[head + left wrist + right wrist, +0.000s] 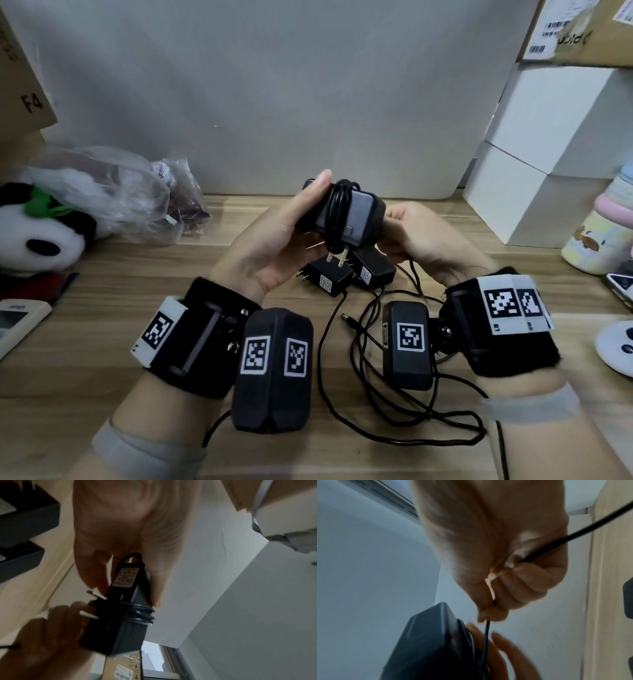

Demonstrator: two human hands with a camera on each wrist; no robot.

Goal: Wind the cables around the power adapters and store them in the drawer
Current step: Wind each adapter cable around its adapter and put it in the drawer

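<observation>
My left hand [291, 222] grips a black power adapter [356, 219] above the wooden desk, thumb on top; the adapter [120, 622] has several turns of black cable [337, 212] wound round its middle and its prongs point down. My right hand [418, 236] sits just right of it and pinches the loose cable [556, 543] between thumb and curled fingers [522, 588]; the cable runs from them to the adapter [426, 645]. Two more black adapters [329, 279] [373, 270] lie on the desk beneath, their cables [394, 404] sprawled in loops toward me. No drawer is in view.
A panda plush [41, 233] and a clear plastic bag [130, 198] lie at the left, a remote [17, 322] at the left edge. White boxes [534, 164] stack at the right with a pastel bottle [603, 226]. Cardboard boxes stand at the top corners.
</observation>
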